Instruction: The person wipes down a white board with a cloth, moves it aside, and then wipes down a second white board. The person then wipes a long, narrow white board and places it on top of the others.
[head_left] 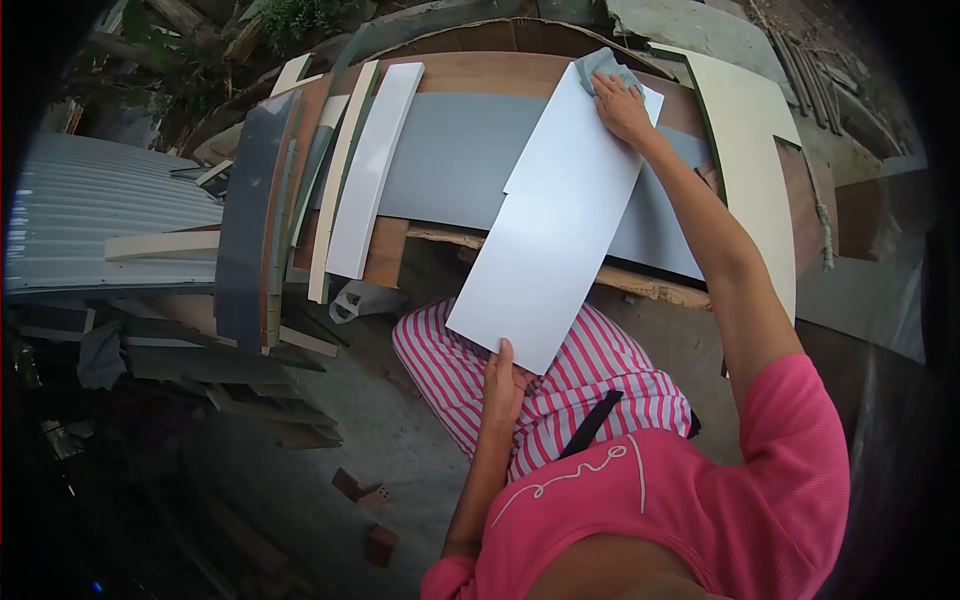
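Note:
A long white board (560, 220) with a step cut in its left edge slants from the worktable down over my lap. At its near end, my left hand (507, 385) grips the edge, thumb on top and the other fingers mostly hidden below. My right hand (622, 108) presses a grey-green cloth (600, 70) onto the far end of the board, fingers over the fabric. Beneath the board lies a grey panel (450, 160) on the brown tabletop (480, 72).
Left on the table stand a narrow white panel (375, 170), cream strips (345, 180) and a dark grey panel (255, 220). A cream notched panel (745, 150) lies at the right. Corrugated metal sheeting (110, 205) is far left; broken bricks (380, 545) lie on the floor.

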